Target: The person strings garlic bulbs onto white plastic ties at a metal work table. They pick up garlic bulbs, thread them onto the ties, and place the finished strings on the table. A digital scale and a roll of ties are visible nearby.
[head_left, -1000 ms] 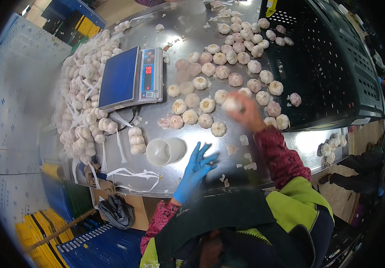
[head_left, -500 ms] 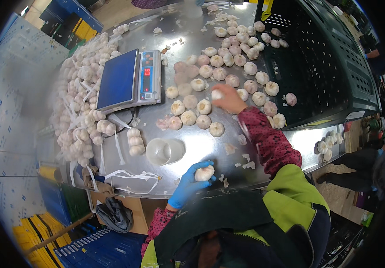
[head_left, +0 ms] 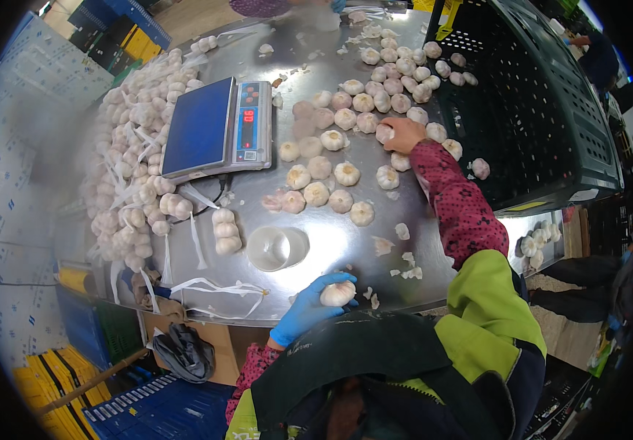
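Observation:
My left hand, in a blue glove, holds a whitish garlic bulb near the table's front edge. Bare and further off to the right, my right hand has its fingers closed around a pinkish garlic bulb among the loose ones. Another garlic bulb lies just nearer to me than that hand. Several loose bulbs are spread to its left, and more are bunched beyond it.
A scale with a blue plate stands left of the loose bulbs. Beside it is a heap of netted garlic. A clear plastic cup and white netting strips are near the front. A dark green crate lies tipped at right.
My right hand has moved right and slightly away, onto another bulb. A bulb now shows near where that hand was. My left hand still holds its bulb.

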`<control>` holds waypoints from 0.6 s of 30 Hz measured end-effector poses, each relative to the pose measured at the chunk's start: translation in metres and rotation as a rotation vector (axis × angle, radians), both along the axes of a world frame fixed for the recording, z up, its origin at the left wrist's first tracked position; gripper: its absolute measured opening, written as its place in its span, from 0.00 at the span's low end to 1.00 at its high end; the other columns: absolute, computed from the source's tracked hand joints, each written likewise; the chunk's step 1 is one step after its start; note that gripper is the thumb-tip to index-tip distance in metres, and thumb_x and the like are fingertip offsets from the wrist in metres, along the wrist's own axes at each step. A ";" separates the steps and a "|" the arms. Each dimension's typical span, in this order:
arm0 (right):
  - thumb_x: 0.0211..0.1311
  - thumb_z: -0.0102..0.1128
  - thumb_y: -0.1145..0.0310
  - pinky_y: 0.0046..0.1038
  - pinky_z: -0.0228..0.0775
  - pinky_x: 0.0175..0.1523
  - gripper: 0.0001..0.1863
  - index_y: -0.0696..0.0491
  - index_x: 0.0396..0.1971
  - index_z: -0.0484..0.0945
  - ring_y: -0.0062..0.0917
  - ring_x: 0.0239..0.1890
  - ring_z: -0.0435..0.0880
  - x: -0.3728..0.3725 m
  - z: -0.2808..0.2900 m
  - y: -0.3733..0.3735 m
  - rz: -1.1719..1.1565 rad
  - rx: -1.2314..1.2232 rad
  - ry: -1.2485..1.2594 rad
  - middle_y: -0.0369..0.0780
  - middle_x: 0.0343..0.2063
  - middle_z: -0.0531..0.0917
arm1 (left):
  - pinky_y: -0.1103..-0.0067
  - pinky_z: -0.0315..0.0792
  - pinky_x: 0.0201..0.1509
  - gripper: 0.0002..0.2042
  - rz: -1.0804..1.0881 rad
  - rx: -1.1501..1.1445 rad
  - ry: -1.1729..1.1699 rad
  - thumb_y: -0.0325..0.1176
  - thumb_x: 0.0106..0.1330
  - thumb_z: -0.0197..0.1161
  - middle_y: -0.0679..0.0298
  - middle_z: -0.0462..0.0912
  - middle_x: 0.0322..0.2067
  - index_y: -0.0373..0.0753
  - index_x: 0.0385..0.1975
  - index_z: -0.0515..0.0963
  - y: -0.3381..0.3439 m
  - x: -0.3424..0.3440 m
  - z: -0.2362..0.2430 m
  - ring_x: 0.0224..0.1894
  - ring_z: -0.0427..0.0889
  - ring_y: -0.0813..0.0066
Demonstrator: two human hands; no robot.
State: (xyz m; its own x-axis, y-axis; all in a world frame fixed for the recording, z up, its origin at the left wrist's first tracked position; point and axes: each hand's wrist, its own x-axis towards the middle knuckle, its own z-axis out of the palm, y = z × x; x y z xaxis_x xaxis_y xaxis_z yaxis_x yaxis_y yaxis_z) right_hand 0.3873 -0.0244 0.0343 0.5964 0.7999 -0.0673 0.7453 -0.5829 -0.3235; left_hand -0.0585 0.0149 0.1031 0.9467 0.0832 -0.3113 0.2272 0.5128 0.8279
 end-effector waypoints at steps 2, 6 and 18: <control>0.52 0.65 0.66 0.32 0.78 0.42 0.30 0.49 0.59 0.75 0.29 0.43 0.85 0.001 0.005 -0.015 -0.031 0.273 0.639 0.42 0.51 0.83 | 0.73 0.74 0.63 0.29 0.009 0.032 0.001 0.19 0.60 0.66 0.57 0.74 0.60 0.35 0.64 0.69 0.007 -0.008 0.011 0.56 0.80 0.68; 0.58 0.63 0.58 0.22 0.75 0.37 0.32 0.55 0.62 0.71 0.20 0.40 0.82 -0.060 0.056 -0.044 0.093 0.676 1.517 0.46 0.50 0.82 | 0.72 0.73 0.64 0.31 0.097 -0.027 -0.039 0.16 0.57 0.67 0.56 0.74 0.61 0.35 0.64 0.69 0.018 -0.027 0.025 0.56 0.80 0.67; 0.55 0.67 0.67 0.23 0.76 0.41 0.31 0.53 0.61 0.71 0.21 0.37 0.82 -0.198 0.080 -0.020 0.018 0.514 1.369 0.45 0.48 0.83 | 0.70 0.63 0.71 0.37 0.727 1.063 -0.063 0.25 0.53 0.75 0.55 0.72 0.63 0.34 0.65 0.68 0.064 -0.013 0.005 0.64 0.70 0.62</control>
State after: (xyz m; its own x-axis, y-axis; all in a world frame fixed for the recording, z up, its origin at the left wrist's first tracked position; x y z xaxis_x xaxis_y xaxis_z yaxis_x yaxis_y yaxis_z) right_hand 0.1896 -0.0441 0.1145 0.2917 0.9169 -0.2725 -0.3038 -0.1814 -0.9353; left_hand -0.0719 0.0790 0.1086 0.5906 0.7611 0.2683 0.1210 -0.4123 0.9030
